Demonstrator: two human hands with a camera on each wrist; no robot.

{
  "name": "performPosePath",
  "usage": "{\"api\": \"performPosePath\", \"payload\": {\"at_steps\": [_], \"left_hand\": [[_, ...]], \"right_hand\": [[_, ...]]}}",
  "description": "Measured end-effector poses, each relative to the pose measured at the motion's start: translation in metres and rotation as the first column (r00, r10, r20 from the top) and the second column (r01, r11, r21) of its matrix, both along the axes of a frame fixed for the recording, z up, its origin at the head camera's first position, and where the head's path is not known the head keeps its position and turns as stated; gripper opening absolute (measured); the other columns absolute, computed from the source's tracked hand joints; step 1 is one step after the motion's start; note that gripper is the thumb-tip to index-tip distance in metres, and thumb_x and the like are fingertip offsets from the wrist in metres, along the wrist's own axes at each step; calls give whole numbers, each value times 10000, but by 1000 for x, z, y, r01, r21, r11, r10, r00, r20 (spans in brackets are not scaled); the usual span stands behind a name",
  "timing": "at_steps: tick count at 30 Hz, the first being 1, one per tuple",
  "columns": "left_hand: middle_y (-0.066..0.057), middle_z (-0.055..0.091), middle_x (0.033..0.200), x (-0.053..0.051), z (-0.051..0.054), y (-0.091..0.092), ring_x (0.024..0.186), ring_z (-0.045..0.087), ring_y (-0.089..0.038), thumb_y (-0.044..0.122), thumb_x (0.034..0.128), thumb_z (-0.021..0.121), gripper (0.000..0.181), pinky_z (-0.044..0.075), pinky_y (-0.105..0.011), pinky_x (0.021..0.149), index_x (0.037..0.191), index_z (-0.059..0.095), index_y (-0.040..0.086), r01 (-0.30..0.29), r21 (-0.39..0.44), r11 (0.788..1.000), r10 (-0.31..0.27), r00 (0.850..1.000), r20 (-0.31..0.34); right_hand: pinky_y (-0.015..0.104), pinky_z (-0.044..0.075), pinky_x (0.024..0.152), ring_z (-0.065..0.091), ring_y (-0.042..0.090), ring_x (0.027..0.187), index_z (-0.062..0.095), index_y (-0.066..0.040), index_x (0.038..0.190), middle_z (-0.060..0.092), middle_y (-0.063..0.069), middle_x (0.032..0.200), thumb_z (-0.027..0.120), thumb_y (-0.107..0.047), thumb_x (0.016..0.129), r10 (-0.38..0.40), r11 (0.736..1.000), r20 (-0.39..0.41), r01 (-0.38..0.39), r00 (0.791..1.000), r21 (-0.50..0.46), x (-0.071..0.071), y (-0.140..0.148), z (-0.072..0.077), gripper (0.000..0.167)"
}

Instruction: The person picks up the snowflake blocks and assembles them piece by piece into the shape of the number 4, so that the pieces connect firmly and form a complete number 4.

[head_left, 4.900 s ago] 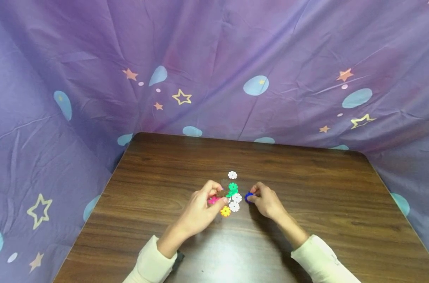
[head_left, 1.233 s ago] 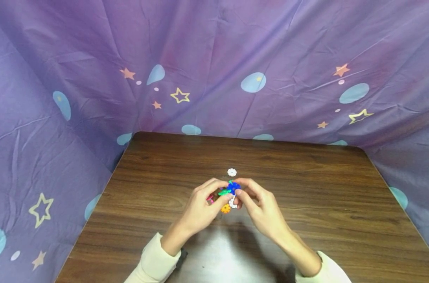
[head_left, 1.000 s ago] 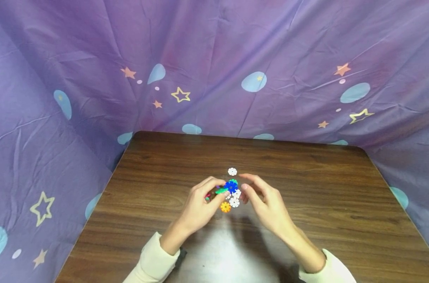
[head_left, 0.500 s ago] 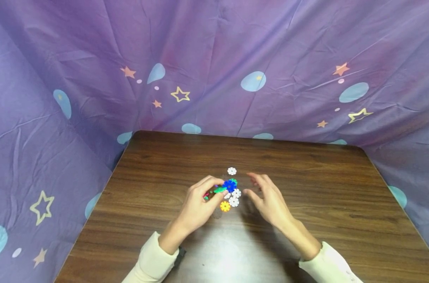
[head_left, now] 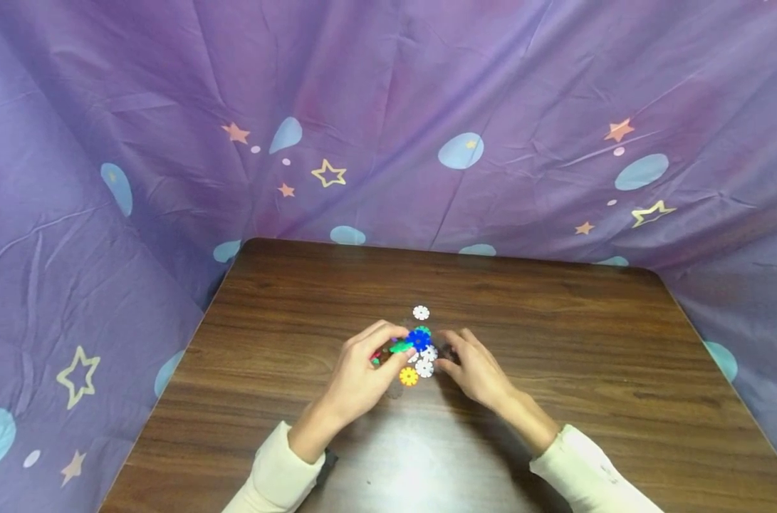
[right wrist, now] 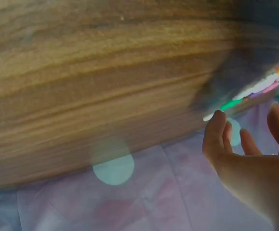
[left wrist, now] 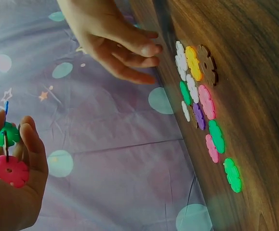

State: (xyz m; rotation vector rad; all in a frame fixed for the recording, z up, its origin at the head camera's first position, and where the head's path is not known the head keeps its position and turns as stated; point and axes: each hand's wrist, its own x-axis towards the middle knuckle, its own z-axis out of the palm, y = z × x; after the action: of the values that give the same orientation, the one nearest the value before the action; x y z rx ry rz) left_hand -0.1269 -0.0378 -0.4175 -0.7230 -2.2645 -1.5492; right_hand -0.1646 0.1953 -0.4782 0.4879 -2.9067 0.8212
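My left hand (head_left: 360, 370) pinches a joined chain of flower-shaped discs above the table. In the left wrist view the chain shows a pink disc (left wrist: 9, 171), a dark disc seen edge-on, a green disc (left wrist: 6, 134) and a blue disc (left wrist: 6, 108) at the top. The blue disc (head_left: 418, 340) faces up in the head view. My right hand (head_left: 481, 370) holds nothing, its fingers apart and bent a little, just right of the loose discs. Under and between the hands lie white (head_left: 424, 368), yellow (head_left: 409, 376) and other discs.
Several loose discs lie in a cluster on the brown wooden table (head_left: 555, 320), among them a purple one (left wrist: 199, 116), a brown one (left wrist: 207, 65) and a green one (left wrist: 232, 175). A purple patterned cloth (head_left: 388, 107) hangs behind the table.
Earlier my right hand held the blue disc apart, then brought it to the chain and let go. It moved off right and now stands slightly lower and nearer the discs. My left hand keeps its grip.
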Motion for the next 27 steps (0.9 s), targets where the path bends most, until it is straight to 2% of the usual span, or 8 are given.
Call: {"api": "performPosePath", "payload": {"at_steps": [4,11,19,22,27], "left_hand": [[2,739,1029,1,0,1,881,675,-94,108,914,771,180,588,-228,750,1090,734,98,4,-3,1000,-4,1000,-9],[11,739,1036,2,0,0,884,664,-83,116,918,769,189,583,-230,754,1103,735,108,15,-12,1000,-15,1000,1],[14,738,1042,1,0,0,874,666,-83,122,920,770,196,584,-226,738,1113,737,112,26,-19,999,-26,1000,0],[11,740,1041,1,-1,0,877,669,-84,122,920,767,200,582,-223,742,1117,736,107,23,-20,1000,-23,1000,-6],[6,743,1033,1,-2,-1,880,670,-86,118,915,771,199,581,-229,750,1110,736,103,14,-29,999,-15,1000,-21]], "right_hand": [[461,566,833,596,218,902,669,-80,1326,666,113,1045,808,-205,883,37,998,34,-39,999,58,-3,1,-5,481],[376,512,764,528,188,847,723,-106,1240,602,67,917,794,-163,889,128,983,28,-130,991,129,-12,3,-7,364],[353,492,718,520,207,840,682,-122,999,575,70,904,798,-132,872,143,979,57,-150,988,138,-17,2,-5,173],[377,511,748,538,214,856,670,-114,977,600,67,912,808,-115,852,153,977,58,-160,987,139,-18,2,-5,186],[457,551,890,609,247,936,691,-55,1096,663,73,968,807,-70,828,162,976,75,-171,984,136,-19,3,-4,292]]}}
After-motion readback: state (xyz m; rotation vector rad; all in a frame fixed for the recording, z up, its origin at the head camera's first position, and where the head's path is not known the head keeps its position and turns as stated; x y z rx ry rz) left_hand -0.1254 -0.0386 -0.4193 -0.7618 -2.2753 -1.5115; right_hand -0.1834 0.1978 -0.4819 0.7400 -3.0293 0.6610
